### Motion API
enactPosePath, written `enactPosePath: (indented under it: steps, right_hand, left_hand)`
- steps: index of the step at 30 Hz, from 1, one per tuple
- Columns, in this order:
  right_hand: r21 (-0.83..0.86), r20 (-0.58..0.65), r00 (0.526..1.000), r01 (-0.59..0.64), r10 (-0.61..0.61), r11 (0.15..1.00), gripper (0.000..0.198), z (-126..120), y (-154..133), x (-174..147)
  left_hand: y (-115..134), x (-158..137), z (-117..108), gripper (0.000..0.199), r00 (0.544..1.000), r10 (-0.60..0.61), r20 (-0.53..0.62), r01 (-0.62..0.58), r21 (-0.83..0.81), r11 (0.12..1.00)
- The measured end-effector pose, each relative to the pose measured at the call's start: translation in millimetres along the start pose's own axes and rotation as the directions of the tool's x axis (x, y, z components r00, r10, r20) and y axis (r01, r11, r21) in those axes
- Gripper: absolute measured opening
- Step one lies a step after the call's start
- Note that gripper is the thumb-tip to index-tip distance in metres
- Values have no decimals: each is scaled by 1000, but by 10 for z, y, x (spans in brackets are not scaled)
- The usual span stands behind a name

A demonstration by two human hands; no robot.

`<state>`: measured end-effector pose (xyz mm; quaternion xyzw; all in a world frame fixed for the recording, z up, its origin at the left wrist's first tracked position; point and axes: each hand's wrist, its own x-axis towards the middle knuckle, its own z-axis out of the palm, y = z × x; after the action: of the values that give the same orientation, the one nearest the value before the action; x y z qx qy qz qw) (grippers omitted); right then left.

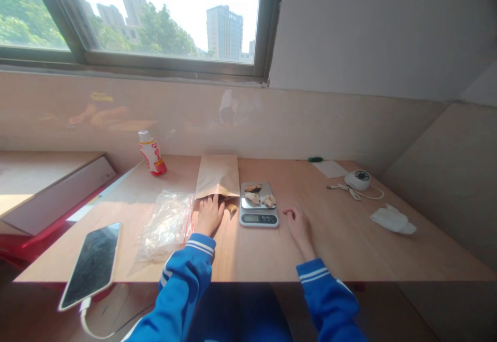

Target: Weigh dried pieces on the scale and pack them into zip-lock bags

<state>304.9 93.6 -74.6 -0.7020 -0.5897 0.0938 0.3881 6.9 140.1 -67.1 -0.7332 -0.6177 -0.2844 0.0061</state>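
My left hand (210, 216) is at the mouth of a brown paper bag (219, 176), its fingers spread and the tips just inside the opening. What lies deeper in the bag is hidden. A small brown dried piece (232, 209) rests on the table beside that hand. To the right stands a kitchen scale (259, 219) with several pale, dried slices (253, 197) on its metal plate. The scale's display is too small to read. My right hand (299, 226) lies on the table right of the scale, fingers loosely curled in, apart from it and holding nothing.
A clear zip bag (166, 225) lies left of my left hand. Further left, a phone (93, 259) with a cable overhangs the front edge. Behind stands a bottle (152, 154). On the right are a white fan-like device (357, 179), a tissue (393, 220) and a green object (315, 159).
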Motion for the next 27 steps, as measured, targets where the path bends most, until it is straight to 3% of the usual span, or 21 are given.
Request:
enactPosePath:
  steps: [3, 8, 12, 17, 23, 27]
  right_hand:
    - [-5, -5, 1000, 5, -5, 1000, 30, 5, 5, 3]
    - [2, -6, 1000, 7, -7, 1000, 30, 11, 14, 5]
    - [-3, -8, 1000, 14, -14, 1000, 29, 18, 24, 9]
    - [0, -5, 1000, 6, -6, 1000, 29, 9, 15, 6]
    - [3, -3, 1000, 17, -17, 1000, 30, -20, -19, -9]
    - [3, -9, 1000, 14, -14, 1000, 29, -10, -20, 0]
  left_hand:
    - [37, 62, -13, 26, 991, 63, 116, -81, 161, 984]
    - [39, 110, -14, 35, 995, -26, 95, 7, 195, 981]
    - [-19, 67, -94, 33, 992, 47, 115, -56, 80, 995]
    - [-62, -38, -182, 18, 990, 135, 29, -126, -208, 970]
    - [-49, -172, -192, 20, 998, 3, -66, -27, -365, 931]
    - [-14, -195, -235, 19, 998, -23, -61, 1, -338, 941]
